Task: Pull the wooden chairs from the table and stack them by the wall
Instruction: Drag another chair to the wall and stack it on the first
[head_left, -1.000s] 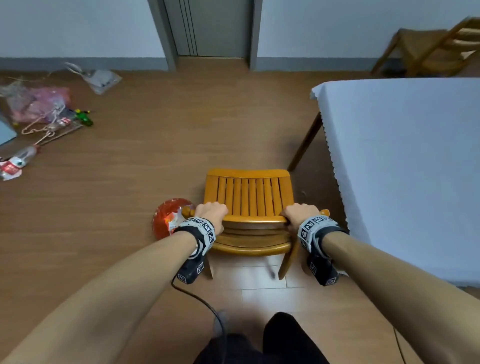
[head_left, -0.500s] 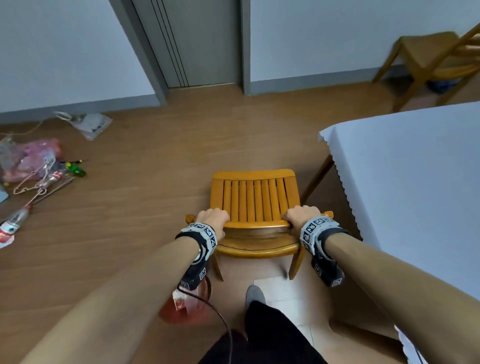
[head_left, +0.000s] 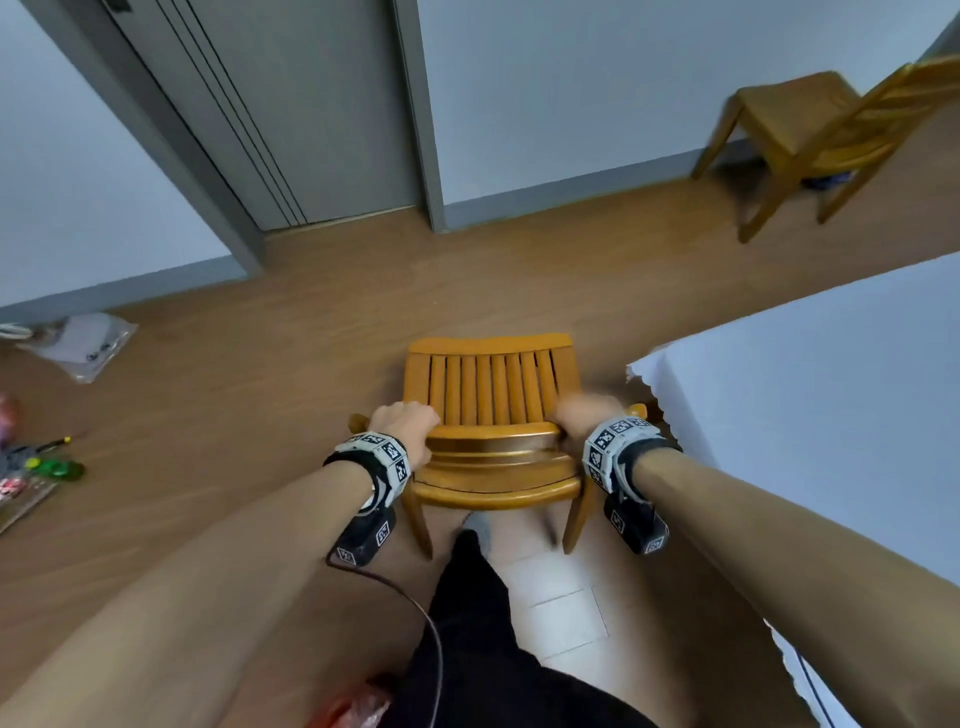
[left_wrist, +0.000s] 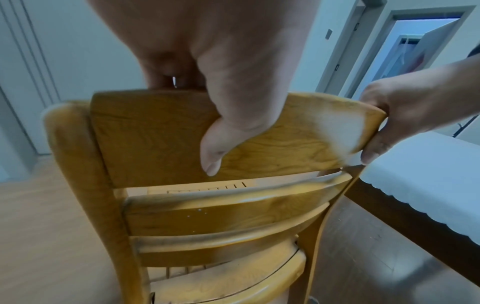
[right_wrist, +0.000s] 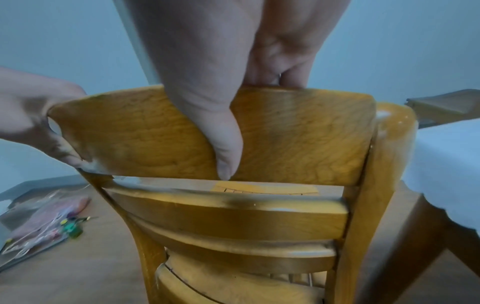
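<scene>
Counted: two wooden chairs (head_left: 491, 395) (head_left: 810, 130); one table (head_left: 831, 415) under white cloth; two hands (head_left: 408, 423) (head_left: 584, 415); one grey door (head_left: 311, 104); floor litter blurred, uncountable.

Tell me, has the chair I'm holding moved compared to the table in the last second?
Yes. The chair has been pulled back along the table: its seat, which lay short of the table's corner, now reaches level with it.
</scene>
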